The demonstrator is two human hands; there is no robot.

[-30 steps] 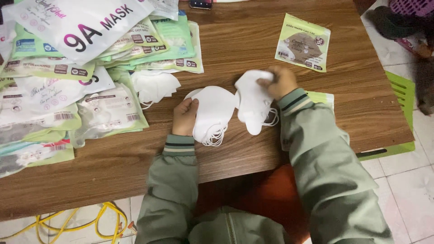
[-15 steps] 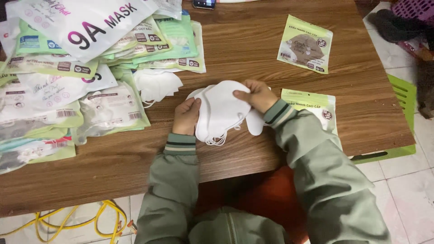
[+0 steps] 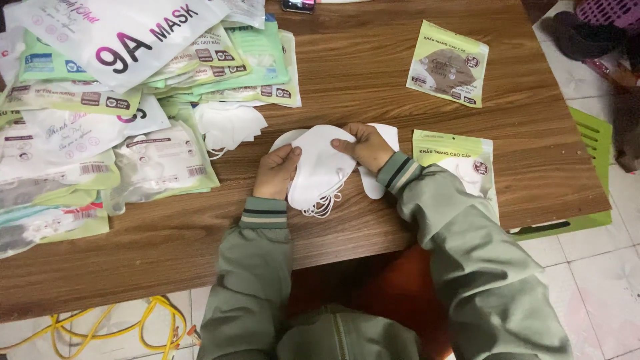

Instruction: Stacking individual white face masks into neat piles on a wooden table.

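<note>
White face masks (image 3: 320,167) sit stacked on the tabletop (image 3: 373,73) just right of the packet pile (image 3: 100,100); your left hand (image 3: 277,172) and right hand (image 3: 363,147) pinch them. Dangling ear loops (image 3: 323,207) could snag, fanning the stack apart.

A small stack of white folded face masks (image 3: 320,167) is held flat near the front edge of the wooden table (image 3: 373,73) — curved, shell-shaped pieces laid one on another. Thin white ear loops are seen hanging from the stack's lower end, toward that edge. One more white mask (image 3: 375,188) is left lying on the table just beside the stack — partly covered.
</note>
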